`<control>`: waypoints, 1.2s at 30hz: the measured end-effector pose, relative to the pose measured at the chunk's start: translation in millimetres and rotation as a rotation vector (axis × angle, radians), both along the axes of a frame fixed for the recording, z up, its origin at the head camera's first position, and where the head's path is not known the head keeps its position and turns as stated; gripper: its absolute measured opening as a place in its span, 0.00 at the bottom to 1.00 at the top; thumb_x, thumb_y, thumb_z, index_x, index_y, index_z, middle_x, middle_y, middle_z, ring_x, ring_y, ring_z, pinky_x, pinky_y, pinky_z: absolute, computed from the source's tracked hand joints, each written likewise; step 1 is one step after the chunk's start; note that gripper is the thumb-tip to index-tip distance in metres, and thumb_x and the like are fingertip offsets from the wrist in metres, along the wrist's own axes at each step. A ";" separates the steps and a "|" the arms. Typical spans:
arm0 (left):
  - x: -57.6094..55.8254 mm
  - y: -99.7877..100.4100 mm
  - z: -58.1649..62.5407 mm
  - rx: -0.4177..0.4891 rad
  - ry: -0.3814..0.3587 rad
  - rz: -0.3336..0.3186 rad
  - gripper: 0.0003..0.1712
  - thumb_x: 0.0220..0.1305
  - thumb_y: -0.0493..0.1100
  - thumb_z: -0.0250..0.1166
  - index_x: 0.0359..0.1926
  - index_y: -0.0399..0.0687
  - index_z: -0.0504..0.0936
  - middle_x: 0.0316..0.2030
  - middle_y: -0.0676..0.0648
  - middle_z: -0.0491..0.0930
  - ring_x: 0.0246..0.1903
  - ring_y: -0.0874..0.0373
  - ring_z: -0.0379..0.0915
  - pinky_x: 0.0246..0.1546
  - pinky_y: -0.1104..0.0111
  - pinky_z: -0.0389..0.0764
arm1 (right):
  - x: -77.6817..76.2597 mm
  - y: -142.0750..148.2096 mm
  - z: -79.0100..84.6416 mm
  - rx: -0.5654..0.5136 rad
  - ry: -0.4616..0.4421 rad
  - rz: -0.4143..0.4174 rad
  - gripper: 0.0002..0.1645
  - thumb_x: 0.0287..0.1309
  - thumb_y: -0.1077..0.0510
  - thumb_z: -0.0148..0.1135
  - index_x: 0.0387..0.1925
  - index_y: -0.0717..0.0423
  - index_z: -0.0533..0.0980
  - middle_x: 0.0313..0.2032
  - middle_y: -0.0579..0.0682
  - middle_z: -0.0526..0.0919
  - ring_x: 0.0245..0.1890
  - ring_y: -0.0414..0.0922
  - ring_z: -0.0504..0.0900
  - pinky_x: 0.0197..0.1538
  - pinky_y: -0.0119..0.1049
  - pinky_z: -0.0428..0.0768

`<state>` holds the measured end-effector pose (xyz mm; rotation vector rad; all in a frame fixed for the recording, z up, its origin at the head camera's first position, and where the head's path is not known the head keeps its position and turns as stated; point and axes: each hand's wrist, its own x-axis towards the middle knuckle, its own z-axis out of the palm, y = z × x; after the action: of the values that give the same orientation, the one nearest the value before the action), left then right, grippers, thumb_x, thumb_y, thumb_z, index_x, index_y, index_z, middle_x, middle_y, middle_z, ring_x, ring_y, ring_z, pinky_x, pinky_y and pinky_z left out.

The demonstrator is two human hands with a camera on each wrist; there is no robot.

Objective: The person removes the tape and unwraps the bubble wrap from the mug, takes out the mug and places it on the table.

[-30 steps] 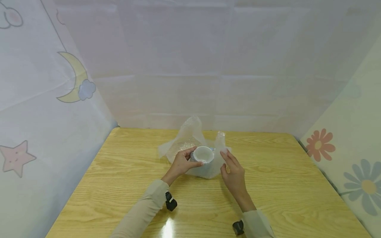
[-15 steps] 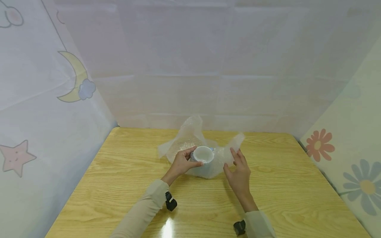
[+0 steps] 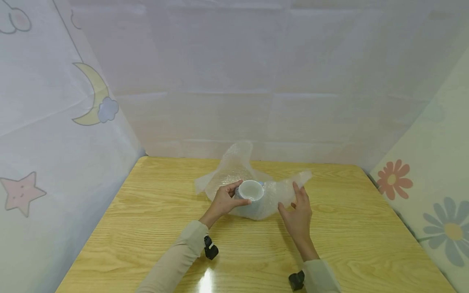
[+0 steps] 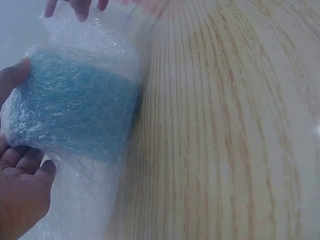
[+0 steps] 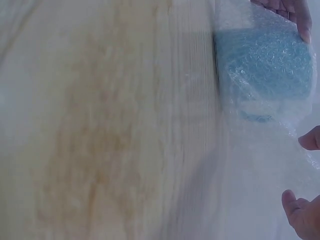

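A blue cup (image 3: 250, 190), white inside, stands upright on the table with its mouth facing up. Clear bubble wrap (image 3: 235, 165) lies beneath it and covers its blue side in both wrist views. My left hand (image 3: 221, 204) grips the cup from the left, thumb at the near rim and fingers round the far side. To the right, my right hand (image 3: 298, 215) touches the loose right flap of wrap with extended fingers, its thumb spread apart. In the right wrist view a blue loop (image 5: 257, 118) like a handle shows under the film.
The wooden table (image 3: 165, 244) reaches back to a pale hanging sheet (image 3: 220, 81). Side sheets carry a moon (image 3: 93, 95) on the left and flowers (image 3: 395, 179) on the right. A black wrist camera (image 3: 210, 247) sits at each cuff.
The right flap of bubble wrap has swung from standing up beside the cup down to the right, and my right hand has moved right with it. My left hand and the cup have stayed put.
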<state>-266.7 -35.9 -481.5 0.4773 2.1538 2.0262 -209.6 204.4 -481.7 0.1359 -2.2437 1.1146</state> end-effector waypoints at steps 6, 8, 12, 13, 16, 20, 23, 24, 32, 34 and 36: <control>-1.2 -0.1 -2.9 -0.002 0.004 -0.003 0.46 0.49 0.40 0.78 0.67 0.34 0.67 0.66 0.42 0.66 0.62 0.47 0.66 0.58 0.62 0.72 | 0.6 5.4 -2.0 -0.078 -0.151 -0.041 0.49 0.46 0.70 0.73 0.69 0.63 0.61 0.68 0.71 0.52 0.60 0.70 0.63 0.46 0.57 0.80; -1.2 0.0 -3.0 0.001 0.004 -0.005 0.46 0.49 0.40 0.79 0.67 0.34 0.67 0.66 0.41 0.66 0.62 0.47 0.66 0.58 0.62 0.71 | 0.8 6.7 -2.9 -0.093 -0.184 -0.062 0.50 0.46 0.68 0.74 0.70 0.63 0.61 0.66 0.70 0.51 0.55 0.68 0.68 0.45 0.54 0.81; -0.9 0.2 -2.5 -0.004 0.007 -0.006 0.47 0.49 0.40 0.78 0.67 0.33 0.66 0.66 0.40 0.66 0.63 0.47 0.65 0.59 0.62 0.70 | 1.7 8.4 -4.5 -0.103 -0.219 -0.112 0.50 0.46 0.66 0.75 0.70 0.62 0.61 0.57 0.64 0.56 0.40 0.59 0.73 0.38 0.36 0.79; -0.6 0.2 -2.0 -0.006 0.008 -0.006 0.47 0.49 0.40 0.78 0.67 0.33 0.66 0.66 0.40 0.66 0.63 0.47 0.65 0.59 0.62 0.70 | 1.5 8.7 -5.0 -0.102 -0.222 -0.126 0.50 0.46 0.66 0.75 0.70 0.63 0.61 0.54 0.63 0.56 0.37 0.57 0.73 0.37 0.32 0.76; 0.2 -0.1 -0.5 -0.009 0.011 -0.006 0.46 0.50 0.40 0.78 0.68 0.34 0.66 0.66 0.41 0.67 0.63 0.47 0.66 0.59 0.61 0.70 | 0.9 9.5 -6.1 -0.098 -0.231 -0.151 0.50 0.45 0.66 0.76 0.69 0.65 0.62 0.49 0.61 0.57 0.35 0.53 0.71 0.33 0.26 0.70; 9.8 -2.3 17.8 -0.012 0.007 -0.026 0.44 0.52 0.37 0.76 0.68 0.32 0.65 0.66 0.38 0.65 0.63 0.44 0.65 0.60 0.59 0.70 | 0.8 10.0 -6.0 -0.124 -0.283 -0.159 0.50 0.46 0.66 0.76 0.69 0.66 0.61 0.52 0.62 0.59 0.38 0.52 0.70 0.35 0.29 0.71; 16.7 -3.8 30.8 -0.012 0.007 -0.045 0.43 0.53 0.35 0.75 0.67 0.30 0.64 0.66 0.35 0.64 0.63 0.41 0.63 0.60 0.56 0.68 | 0.5 10.9 -6.8 -0.147 -0.317 -0.158 0.50 0.46 0.67 0.75 0.69 0.67 0.61 0.56 0.63 0.60 0.42 0.54 0.70 0.38 0.34 0.73; 17.1 -4.1 31.3 -0.012 0.009 -0.048 0.43 0.53 0.35 0.75 0.67 0.30 0.64 0.66 0.35 0.64 0.63 0.41 0.63 0.61 0.56 0.68 | 0.3 11.5 -7.4 -0.146 -0.322 -0.157 0.50 0.46 0.67 0.75 0.69 0.67 0.61 0.57 0.64 0.60 0.43 0.55 0.71 0.39 0.35 0.73; 16.7 -3.3 29.8 -0.017 0.015 -0.038 0.42 0.53 0.35 0.75 0.67 0.29 0.65 0.65 0.34 0.65 0.62 0.40 0.64 0.59 0.56 0.70 | -0.8 14.9 -11.4 -0.125 -0.336 -0.129 0.45 0.50 0.64 0.73 0.66 0.73 0.62 0.61 0.69 0.60 0.45 0.60 0.72 0.42 0.45 0.75; 12.2 -2.6 23.7 -0.021 0.007 -0.039 0.43 0.53 0.35 0.75 0.67 0.30 0.65 0.65 0.35 0.65 0.63 0.41 0.64 0.60 0.57 0.70 | -1.1 15.5 -12.3 -0.117 -0.338 -0.127 0.44 0.50 0.63 0.73 0.66 0.74 0.63 0.61 0.70 0.60 0.45 0.61 0.73 0.42 0.47 0.76; 6.9 -1.6 15.4 -0.018 0.007 -0.037 0.43 0.53 0.35 0.75 0.67 0.31 0.65 0.65 0.35 0.65 0.63 0.42 0.64 0.60 0.58 0.69 | -1.6 16.1 -13.1 -0.110 -0.349 -0.128 0.44 0.50 0.62 0.74 0.65 0.74 0.63 0.61 0.71 0.60 0.44 0.61 0.74 0.43 0.48 0.77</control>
<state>-259.8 -37.5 -466.1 0.5182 2.1486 1.9878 -211.1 220.5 -494.8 -0.2644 -2.4432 1.2660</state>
